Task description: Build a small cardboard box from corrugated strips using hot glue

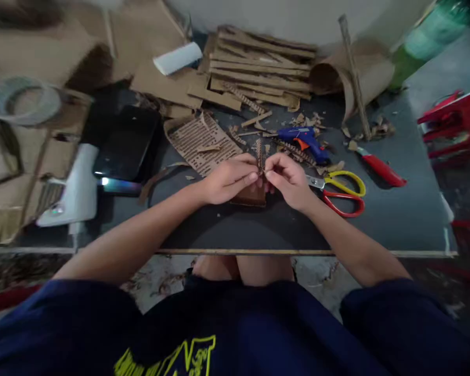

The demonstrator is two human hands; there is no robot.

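Note:
Near the table's front middle, my left hand [232, 178] and my right hand [285, 180] meet, fingertips pinched around a narrow corrugated cardboard strip [259, 150]. The strip points away from me between the two hands. Under them lies a small brown cardboard piece [250, 196], partly covered by my fingers. Beyond my left hand rests a sheet of torn cardboard [203, 143] with its ridges showing. A blue hot glue gun [303, 140] with an orange trigger lies beyond my right hand. Scissors [342, 190] with one yellow and one red handle are just right of that hand.
A red-handled cutter [384, 169] lies at right, near a curled cardboard tube [352, 78] and a leaning stick [354, 78]. Stacked cardboard strips [262, 65] stand at the back. At left are a black box-like object [127, 138], a white device [78, 183] and a tape roll [22, 100].

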